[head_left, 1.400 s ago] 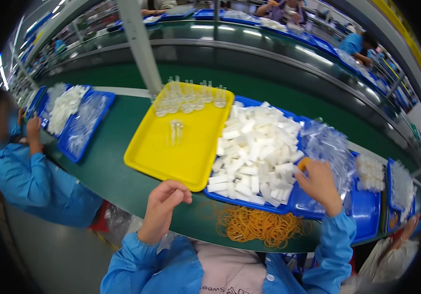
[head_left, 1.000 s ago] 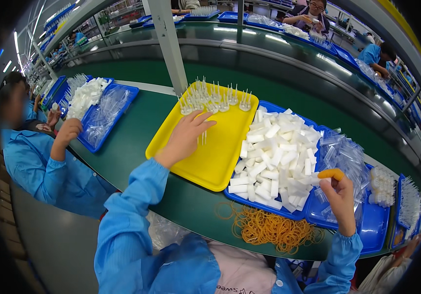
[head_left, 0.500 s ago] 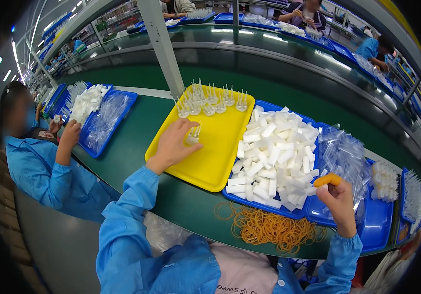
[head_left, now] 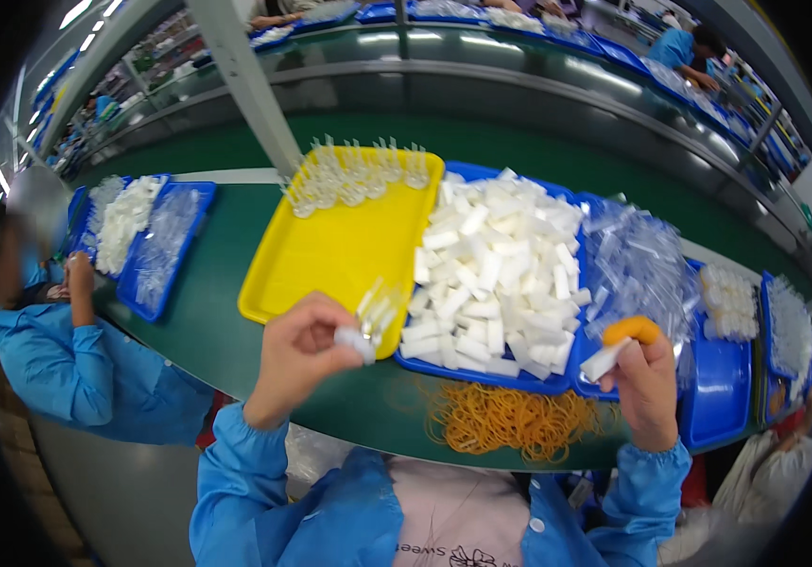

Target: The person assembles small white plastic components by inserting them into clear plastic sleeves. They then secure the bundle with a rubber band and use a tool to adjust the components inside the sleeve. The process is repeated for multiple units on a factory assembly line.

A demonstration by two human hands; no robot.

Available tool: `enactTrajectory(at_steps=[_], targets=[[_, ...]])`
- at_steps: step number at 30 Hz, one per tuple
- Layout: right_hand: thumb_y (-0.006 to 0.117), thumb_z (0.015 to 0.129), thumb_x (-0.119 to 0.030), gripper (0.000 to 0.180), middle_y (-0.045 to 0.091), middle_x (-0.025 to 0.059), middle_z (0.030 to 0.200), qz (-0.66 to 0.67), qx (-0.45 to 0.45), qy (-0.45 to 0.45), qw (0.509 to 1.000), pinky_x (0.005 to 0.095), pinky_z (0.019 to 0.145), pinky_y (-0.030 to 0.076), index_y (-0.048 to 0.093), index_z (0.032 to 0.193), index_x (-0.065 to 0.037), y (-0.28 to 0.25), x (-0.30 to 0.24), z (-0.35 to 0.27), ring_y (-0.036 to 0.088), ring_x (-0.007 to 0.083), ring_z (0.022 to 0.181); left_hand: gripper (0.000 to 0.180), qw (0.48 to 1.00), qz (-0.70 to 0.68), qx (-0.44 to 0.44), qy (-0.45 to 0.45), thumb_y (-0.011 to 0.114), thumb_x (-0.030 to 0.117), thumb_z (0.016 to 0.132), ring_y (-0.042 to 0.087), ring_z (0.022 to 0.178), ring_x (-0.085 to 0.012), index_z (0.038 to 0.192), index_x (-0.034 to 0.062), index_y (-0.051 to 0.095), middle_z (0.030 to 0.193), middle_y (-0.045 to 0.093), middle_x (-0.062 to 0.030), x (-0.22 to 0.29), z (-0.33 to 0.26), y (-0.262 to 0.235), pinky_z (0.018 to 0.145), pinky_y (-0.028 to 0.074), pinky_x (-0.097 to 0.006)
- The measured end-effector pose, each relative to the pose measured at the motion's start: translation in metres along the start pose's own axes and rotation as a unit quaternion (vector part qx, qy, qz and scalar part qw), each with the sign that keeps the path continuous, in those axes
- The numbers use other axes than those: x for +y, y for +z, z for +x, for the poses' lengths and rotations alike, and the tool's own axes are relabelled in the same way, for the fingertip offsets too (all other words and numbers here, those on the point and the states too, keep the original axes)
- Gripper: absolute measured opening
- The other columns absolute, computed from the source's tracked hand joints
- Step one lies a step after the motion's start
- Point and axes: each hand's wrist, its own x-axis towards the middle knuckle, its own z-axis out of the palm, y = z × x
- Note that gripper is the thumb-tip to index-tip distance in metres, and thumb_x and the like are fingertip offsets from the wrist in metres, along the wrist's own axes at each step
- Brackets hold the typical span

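Observation:
My left hand point(head_left: 294, 359) is closed around a clear plastic piece with several thin upright prongs point(head_left: 375, 319), held over the near edge of a yellow tray point(head_left: 321, 260). Motion blurs the piece somewhat. Similar pronged pieces point(head_left: 354, 180) stand grouped along the tray's far side. Between thumb and index finger, my right hand point(head_left: 650, 387) pinches a small white foam-like block point(head_left: 604, 360); an orange cover point(head_left: 631, 329) sits on that index finger. This hand is above the front right of a blue tray point(head_left: 557, 383) heaped with matching white blocks point(head_left: 496, 269).
Orange rubber bands point(head_left: 510, 420) lie along the green table's near edge. Clear plastic sleeves point(head_left: 638, 265) fill another blue tray to the right. Further right are more trays. A co-worker in blue point(head_left: 75, 369) sits at the left, and a metal post point(head_left: 245, 85) rises behind the yellow tray.
My left hand has lifted the pronged piece off the yellow tray and drawn it nearer to me. My right hand still pinches a white block, now more visible. The whole view has shifted.

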Motion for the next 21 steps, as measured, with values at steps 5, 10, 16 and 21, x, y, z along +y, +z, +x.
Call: enactTrajectory(at_steps=[5, 10, 16, 21], targets=[[0.048, 0.096, -0.019, 0.026, 0.061, 0.0091, 0.086, 0.076, -0.024, 0.025, 0.997, 0.0243, 0.069, 0.046, 0.058, 0.102, 0.004, 0.011, 0.012, -0.01, 0.056, 0.0113, 0.074, 0.032, 0.968, -0.147, -0.181, -0.09, 0.074, -0.007, 0.07, 0.058, 0.093, -0.0173, 0.099, -0.0035, 0.062, 0.104, 0.052, -0.0108, -0.004, -0.034, 0.052, 0.084, 0.053, -0.03], [0.051, 0.091, -0.007, 0.019, 0.06, 0.0082, 0.089, 0.055, -0.034, 0.043, 0.997, 0.0242, 0.074, 0.045, 0.057, 0.107, 0.002, 0.007, 0.019, -0.015, 0.055, 0.0112, 0.077, 0.026, 0.938, -0.246, -0.216, -0.118, 0.07, -0.004, 0.077, 0.057, 0.097, -0.0172, 0.102, -0.004, 0.061, 0.105, 0.049, -0.0107, -0.018, -0.035, 0.089, 0.086, 0.052, -0.03], [0.053, 0.087, -0.003, 0.03, 0.059, 0.0093, 0.099, 0.039, -0.035, 0.052, 0.997, 0.0257, 0.076, 0.047, 0.051, 0.116, 0.002, -0.003, 0.019, -0.022, 0.057, 0.0128, 0.086, 0.024, 0.931, -0.257, -0.227, -0.124, 0.067, -0.003, 0.08, 0.057, 0.097, -0.0168, 0.103, -0.0037, 0.059, 0.105, 0.049, -0.0105, -0.024, -0.032, 0.098, 0.086, 0.05, -0.03], [0.055, 0.084, 0.001, 0.035, 0.059, 0.0093, 0.098, 0.041, -0.047, 0.066, 0.996, 0.0263, 0.079, 0.048, 0.048, 0.118, 0.002, -0.001, 0.019, -0.02, 0.058, 0.0132, 0.087, 0.023, 0.925, -0.265, -0.233, -0.144, 0.067, -0.002, 0.081, 0.058, 0.097, -0.0167, 0.102, -0.0034, 0.058, 0.105, 0.049, -0.0103, -0.024, -0.034, 0.095, 0.086, 0.05, -0.03]])
